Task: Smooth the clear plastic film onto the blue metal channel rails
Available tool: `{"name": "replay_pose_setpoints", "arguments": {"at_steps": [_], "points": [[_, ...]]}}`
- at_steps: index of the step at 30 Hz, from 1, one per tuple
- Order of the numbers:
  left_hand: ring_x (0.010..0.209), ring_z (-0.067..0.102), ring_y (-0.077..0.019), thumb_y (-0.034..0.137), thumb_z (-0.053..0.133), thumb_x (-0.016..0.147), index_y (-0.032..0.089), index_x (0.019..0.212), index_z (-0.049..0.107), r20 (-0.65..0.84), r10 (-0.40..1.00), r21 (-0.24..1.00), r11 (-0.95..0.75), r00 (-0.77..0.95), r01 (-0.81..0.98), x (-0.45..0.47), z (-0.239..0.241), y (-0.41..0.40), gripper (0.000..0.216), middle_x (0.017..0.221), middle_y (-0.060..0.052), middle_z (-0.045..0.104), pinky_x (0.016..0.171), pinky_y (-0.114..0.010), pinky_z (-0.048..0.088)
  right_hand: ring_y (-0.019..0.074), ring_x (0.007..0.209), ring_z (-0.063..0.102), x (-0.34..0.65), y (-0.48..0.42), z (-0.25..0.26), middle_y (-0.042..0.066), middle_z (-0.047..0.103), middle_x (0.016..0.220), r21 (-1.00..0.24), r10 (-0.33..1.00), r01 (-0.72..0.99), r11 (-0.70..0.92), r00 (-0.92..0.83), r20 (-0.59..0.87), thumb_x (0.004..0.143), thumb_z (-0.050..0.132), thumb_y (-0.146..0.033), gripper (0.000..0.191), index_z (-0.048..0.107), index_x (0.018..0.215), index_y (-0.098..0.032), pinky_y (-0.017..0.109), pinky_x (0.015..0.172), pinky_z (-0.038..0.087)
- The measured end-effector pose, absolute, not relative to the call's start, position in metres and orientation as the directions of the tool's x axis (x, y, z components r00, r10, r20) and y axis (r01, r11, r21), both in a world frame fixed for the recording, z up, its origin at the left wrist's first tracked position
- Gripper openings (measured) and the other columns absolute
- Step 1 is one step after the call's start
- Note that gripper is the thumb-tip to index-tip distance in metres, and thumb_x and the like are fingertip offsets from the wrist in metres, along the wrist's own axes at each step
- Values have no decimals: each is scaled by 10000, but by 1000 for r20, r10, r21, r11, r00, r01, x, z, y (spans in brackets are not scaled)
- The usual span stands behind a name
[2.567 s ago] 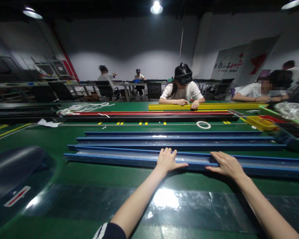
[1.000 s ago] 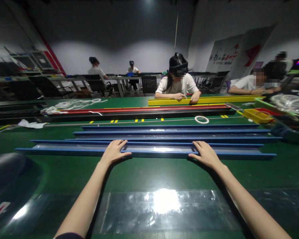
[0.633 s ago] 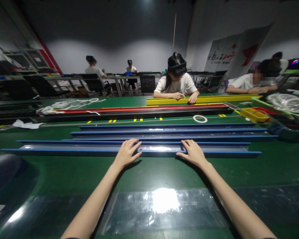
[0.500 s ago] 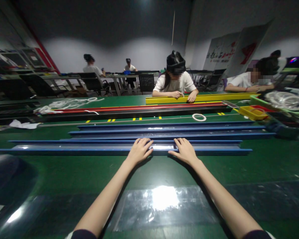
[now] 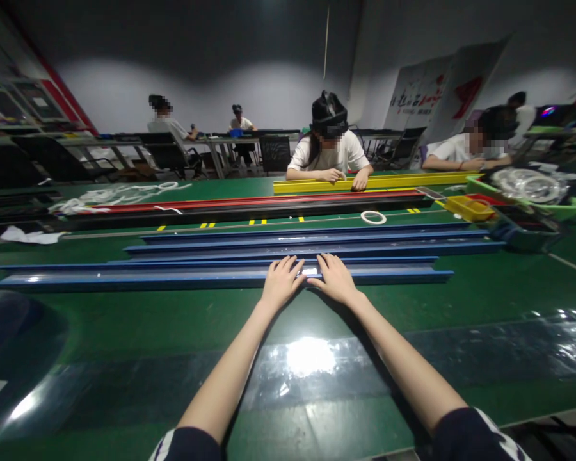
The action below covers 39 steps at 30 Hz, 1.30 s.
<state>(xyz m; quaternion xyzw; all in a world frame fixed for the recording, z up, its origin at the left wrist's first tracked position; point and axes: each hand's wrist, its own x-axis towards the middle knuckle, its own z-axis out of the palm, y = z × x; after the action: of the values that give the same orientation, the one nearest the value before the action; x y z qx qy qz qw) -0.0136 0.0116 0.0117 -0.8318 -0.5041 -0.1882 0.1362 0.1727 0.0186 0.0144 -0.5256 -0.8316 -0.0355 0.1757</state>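
My left hand (image 5: 282, 280) lies palm down on the nearest long blue channel strip (image 5: 139, 272), its fingers spread across the channel. Close beside it, my right hand (image 5: 333, 275) rests on the same strip, fingers also apart, the two thumbs pointing toward each other. A shiny patch of clear film or plastic shows in the channel between the hands. Just behind lie more blue channel strips (image 5: 388, 248), parallel to the first. Neither hand wraps round anything.
Clear plastic film (image 5: 211, 378) covers part of the green table (image 5: 182, 320) in front of me. Beyond are red and black strips (image 5: 249, 203), a white ring (image 5: 373, 218), and a yellow tray (image 5: 463, 208). A co-worker (image 5: 331, 147) handles a yellow strip (image 5: 388, 183) opposite.
My hands have come closer together along the blue strip, the right one moving left. The view has shifted slightly, so most things sit further left and a little higher.
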Motion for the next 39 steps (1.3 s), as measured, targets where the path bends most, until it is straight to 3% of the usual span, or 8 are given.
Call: {"name": "replay_pose_setpoints", "arguments": {"at_steps": [4, 9, 12, 19, 26, 30, 33, 39], "points": [[1312, 302, -234, 432, 308, 916, 236, 1342, 394, 405, 821, -24, -431, 403, 902, -20, 9, -1, 476, 1411, -56, 378, 977, -397, 326, 302, 1337, 169, 175, -7, 23, 201, 237, 1420, -217, 822, 814, 538, -450, 349, 763, 544, -516, 724, 332, 1333, -123, 468, 1026, 266], [1326, 277, -222, 436, 320, 910, 267, 1372, 334, 371, 844, 7, -420, 388, 907, -26, 7, -9, 493, 1439, -27, 326, 1029, -409, 271, 221, 1038, 494, 179, -49, 42, 98, 534, 1100, -315, 786, 722, 617, -591, 185, 724, 627, -451, 385, 566, 995, -186, 337, 850, 400], [1313, 302, -225, 440, 324, 907, 282, 1362, 352, 361, 858, 35, -404, 365, 914, -24, 8, -11, 482, 1439, -18, 327, 1042, -418, 251, 182, 838, 557, 184, -62, 47, 39, 605, 890, -371, 738, 702, 608, -672, -62, 636, 672, -550, 436, 586, 872, -195, 270, 709, 401], [1310, 311, -225, 439, 377, 889, 273, 1329, 402, 306, 894, 132, -380, 327, 916, -22, 16, -11, 471, 1429, -25, 345, 1060, -441, 233, 234, 901, 581, 184, -71, 52, 105, 625, 987, -188, 691, 765, 616, -640, -337, 582, 694, -566, 545, 595, 940, -167, 280, 702, 385], [1328, 277, -217, 392, 376, 894, 208, 1198, 541, 283, 897, 346, -426, 340, 836, -33, 28, -17, 392, 1392, -65, 407, 1070, -411, 253, 178, 805, 593, 184, -60, 42, 58, 667, 874, -278, 699, 789, 547, -614, -366, 572, 736, -453, 389, 654, 856, -199, 223, 588, 344], [1167, 469, -190, 371, 365, 896, 197, 1010, 631, 382, 865, 381, -469, 326, 797, -37, 40, -29, 338, 1169, -62, 586, 997, -331, 353, 123, 672, 565, 189, -45, 42, 8, 660, 731, -413, 647, 780, 470, -623, -439, 596, 733, -358, 255, 668, 783, -199, 200, 547, 330], [944, 586, -174, 393, 334, 899, 218, 931, 642, 259, 900, 372, -428, 351, 824, -42, 50, -36, 356, 981, -32, 659, 854, -284, 429, 108, 628, 529, 195, -35, 41, -12, 635, 690, -443, 682, 786, 432, -606, -410, 585, 740, -321, 227, 659, 757, -198, 200, 534, 317], [881, 615, -197, 486, 366, 861, 233, 928, 650, -2, 940, 271, -327, 340, 905, -59, 51, -37, 386, 967, -46, 677, 752, -265, 419, 97, 648, 485, 211, -27, 29, -26, 588, 738, -496, 790, 768, 406, -568, -233, 567, 756, -304, 281, 614, 782, -192, 196, 551, 298]]}}
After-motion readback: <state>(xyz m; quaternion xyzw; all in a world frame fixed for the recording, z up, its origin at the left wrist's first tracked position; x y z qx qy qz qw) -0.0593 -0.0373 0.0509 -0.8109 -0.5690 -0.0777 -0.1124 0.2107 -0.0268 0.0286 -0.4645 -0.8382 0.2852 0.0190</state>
